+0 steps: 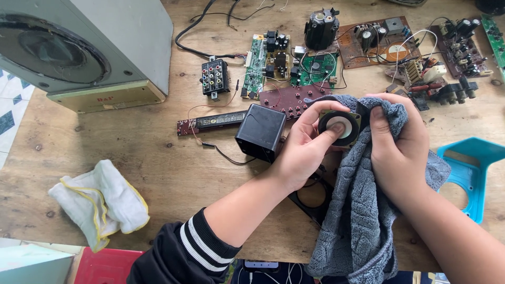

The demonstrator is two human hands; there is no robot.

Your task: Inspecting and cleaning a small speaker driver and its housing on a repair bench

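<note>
Surface: wooden workbench, strewn with circuit boards.
Speaker: small round speaker was held above the bench, between both hands.
Left hand: clasped around the speaker, thumb pressed on its cone.
Right hand: clenched on a grey cloth against the speaker's right edge.
Nearby: black box just left of the left hand.

Soft, even daylight, bright and nearly shadowless, with sharp focus throughout and slight wide-angle bending toward the edges.

worn wooden table | tiled floor at left | daylight
</note>
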